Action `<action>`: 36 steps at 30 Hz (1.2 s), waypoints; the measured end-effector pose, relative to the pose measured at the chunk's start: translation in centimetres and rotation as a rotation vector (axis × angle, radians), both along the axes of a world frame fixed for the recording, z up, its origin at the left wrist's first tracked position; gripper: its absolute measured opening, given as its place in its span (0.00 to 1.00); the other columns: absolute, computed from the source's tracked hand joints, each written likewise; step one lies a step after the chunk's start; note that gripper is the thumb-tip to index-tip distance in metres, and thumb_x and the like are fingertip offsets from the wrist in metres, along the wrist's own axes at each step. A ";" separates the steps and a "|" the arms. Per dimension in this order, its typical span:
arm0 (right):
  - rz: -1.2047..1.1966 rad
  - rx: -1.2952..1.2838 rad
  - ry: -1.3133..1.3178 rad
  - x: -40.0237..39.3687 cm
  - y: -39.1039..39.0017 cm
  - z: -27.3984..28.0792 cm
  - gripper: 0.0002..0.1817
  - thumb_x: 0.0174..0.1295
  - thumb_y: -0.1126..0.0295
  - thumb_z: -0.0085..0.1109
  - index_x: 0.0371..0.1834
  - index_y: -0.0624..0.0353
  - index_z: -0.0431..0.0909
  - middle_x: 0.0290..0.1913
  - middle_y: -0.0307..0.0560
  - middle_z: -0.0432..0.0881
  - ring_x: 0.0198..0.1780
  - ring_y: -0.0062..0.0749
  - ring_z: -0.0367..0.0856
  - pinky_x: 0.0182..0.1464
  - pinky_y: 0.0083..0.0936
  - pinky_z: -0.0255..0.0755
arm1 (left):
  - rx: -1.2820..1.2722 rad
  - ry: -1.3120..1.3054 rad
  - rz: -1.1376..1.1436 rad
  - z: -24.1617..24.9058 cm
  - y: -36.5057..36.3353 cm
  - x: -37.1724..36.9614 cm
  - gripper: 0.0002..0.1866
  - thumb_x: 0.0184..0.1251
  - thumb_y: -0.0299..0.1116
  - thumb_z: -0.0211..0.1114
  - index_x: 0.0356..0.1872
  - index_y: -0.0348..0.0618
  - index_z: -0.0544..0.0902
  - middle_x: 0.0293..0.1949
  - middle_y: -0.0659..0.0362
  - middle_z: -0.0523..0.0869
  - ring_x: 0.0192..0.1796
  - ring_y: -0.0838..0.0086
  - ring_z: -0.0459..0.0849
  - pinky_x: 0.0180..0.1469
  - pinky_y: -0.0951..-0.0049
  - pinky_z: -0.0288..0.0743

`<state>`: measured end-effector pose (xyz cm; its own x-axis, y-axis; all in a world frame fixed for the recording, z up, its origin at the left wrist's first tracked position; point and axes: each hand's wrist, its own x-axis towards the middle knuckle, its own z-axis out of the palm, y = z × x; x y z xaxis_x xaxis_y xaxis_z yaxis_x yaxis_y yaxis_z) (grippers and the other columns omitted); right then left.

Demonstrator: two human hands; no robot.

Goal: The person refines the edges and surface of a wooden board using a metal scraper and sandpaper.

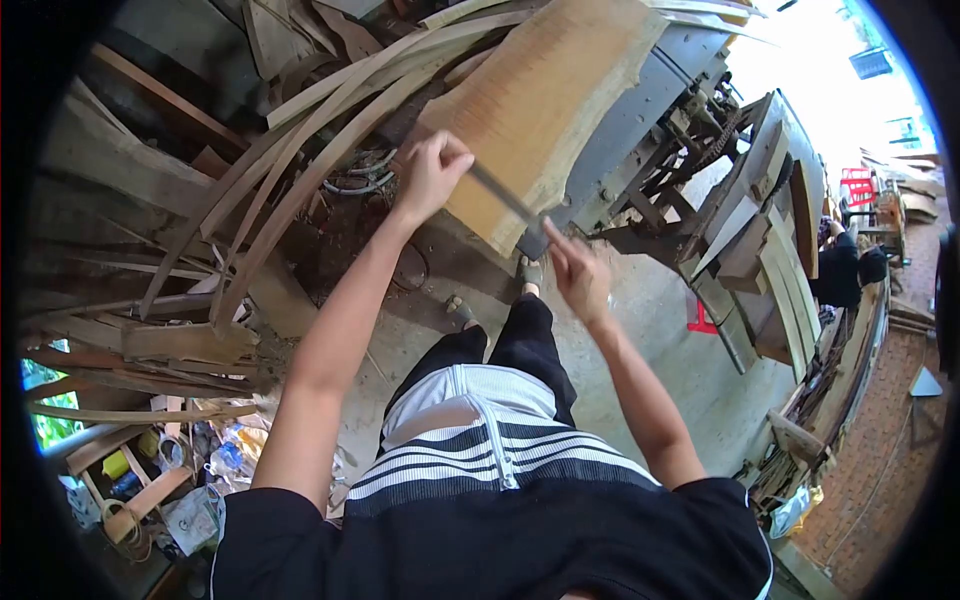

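A wide wooden slab [545,90] with a rough, wavy edge lies on a grey metal machine table [625,125]. Over its near end is a dark, narrow, flat tool [505,192], slightly blurred, which spans the gap between both hands. My left hand [432,178] is closed on the tool's left end, fingers curled. At the other end, my right hand [580,275] is beside a wider dark block [534,238], index finger stretched toward it and the other fingers partly bent. Whether that hand touches the tool cannot be made out.
Curved wood strips [290,170] are heaped at the left. Machinery with a toothed wheel [715,145] and stacked boards [785,280] stand at the right. A person in dark clothes [840,272] is farther right. Plastic bags and clutter [195,515] lie at lower left.
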<state>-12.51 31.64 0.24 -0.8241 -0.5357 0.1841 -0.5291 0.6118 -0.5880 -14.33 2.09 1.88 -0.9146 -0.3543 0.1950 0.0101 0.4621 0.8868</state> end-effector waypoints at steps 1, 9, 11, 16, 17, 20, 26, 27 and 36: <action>0.038 -0.024 -0.027 1.6 0.5 -0.5 0.25 0.68 0.68 0.57 0.69 0.35 0.75 0.28 0.50 0.77 0.25 0.49 0.79 0.28 0.41 0.73 | -0.012 -0.024 -0.041 -0.4 -0.1 2.4 0.07 0.62 0.30 0.69 0.33 0.38 0.82 0.28 0.58 0.86 0.30 0.75 0.83 0.36 0.71 0.76; 0.239 0.147 -0.247 2.7 2.4 2.3 0.25 0.66 0.68 0.59 0.68 0.39 0.76 0.34 0.52 0.82 0.28 0.49 0.82 0.31 0.40 0.76 | 0.196 -0.233 0.148 -1.8 2.0 12.5 0.09 0.69 0.33 0.67 0.44 0.40 0.81 0.33 0.63 0.81 0.36 0.80 0.77 0.41 0.76 0.73; 0.120 -0.192 0.054 -1.3 2.1 1.0 0.23 0.67 0.68 0.58 0.66 0.44 0.77 0.36 0.52 0.84 0.32 0.49 0.83 0.34 0.39 0.76 | 0.381 -0.222 0.276 -1.9 1.9 11.8 0.18 0.73 0.38 0.65 0.58 0.43 0.76 0.38 0.64 0.77 0.40 0.79 0.74 0.45 0.75 0.72; -0.141 -0.024 0.075 -8.4 1.2 1.1 0.23 0.70 0.66 0.55 0.69 0.45 0.73 0.38 0.56 0.83 0.36 0.54 0.83 0.37 0.42 0.77 | 0.439 -0.132 0.334 -4.6 4.3 9.5 0.28 0.73 0.41 0.64 0.68 0.41 0.67 0.47 0.59 0.76 0.46 0.75 0.74 0.49 0.71 0.72; -0.059 -0.014 0.156 -8.1 0.6 0.6 0.24 0.70 0.67 0.55 0.69 0.44 0.73 0.37 0.55 0.83 0.36 0.54 0.83 0.37 0.43 0.77 | 0.516 -0.150 0.411 -5.5 5.0 9.1 0.31 0.72 0.44 0.65 0.70 0.40 0.65 0.49 0.56 0.75 0.49 0.72 0.74 0.52 0.69 0.72; 0.162 0.139 0.018 -5.7 -0.6 2.8 0.24 0.69 0.66 0.56 0.69 0.41 0.73 0.36 0.51 0.84 0.33 0.54 0.84 0.35 0.45 0.79 | 0.430 -0.195 0.647 -5.3 7.2 8.5 0.39 0.70 0.47 0.66 0.73 0.37 0.60 0.59 0.44 0.73 0.63 0.57 0.71 0.64 0.57 0.68; -0.144 -0.027 0.054 -16.0 0.0 2.7 0.25 0.71 0.65 0.56 0.71 0.43 0.71 0.48 0.60 0.84 0.48 0.56 0.84 0.46 0.42 0.79 | -0.402 0.016 0.429 -1.5 7.8 5.2 0.41 0.69 0.45 0.64 0.75 0.37 0.56 0.70 0.42 0.64 0.69 0.49 0.66 0.71 0.51 0.59; -0.150 0.000 0.078 -18.4 0.3 3.1 0.25 0.72 0.64 0.55 0.72 0.40 0.69 0.49 0.61 0.84 0.47 0.57 0.84 0.45 0.42 0.78 | -0.422 -0.010 0.339 -1.8 8.0 3.7 0.42 0.69 0.47 0.63 0.76 0.36 0.55 0.73 0.42 0.61 0.72 0.48 0.62 0.73 0.49 0.55; 0.152 0.132 0.182 -15.6 1.5 2.1 0.31 0.62 0.77 0.55 0.68 0.35 0.75 0.30 0.50 0.77 0.27 0.48 0.83 0.30 0.41 0.79 | -0.682 -0.277 0.095 -2.5 9.1 -2.4 0.60 0.61 0.68 0.60 0.79 0.34 0.42 0.81 0.44 0.41 0.82 0.51 0.39 0.78 0.40 0.27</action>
<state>-28.10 33.18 2.30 -0.6920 -0.6798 0.2428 -0.7106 0.5821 -0.3952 -16.77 11.23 -0.59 -0.9338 -0.3169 0.1664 -0.2399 0.8990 0.3663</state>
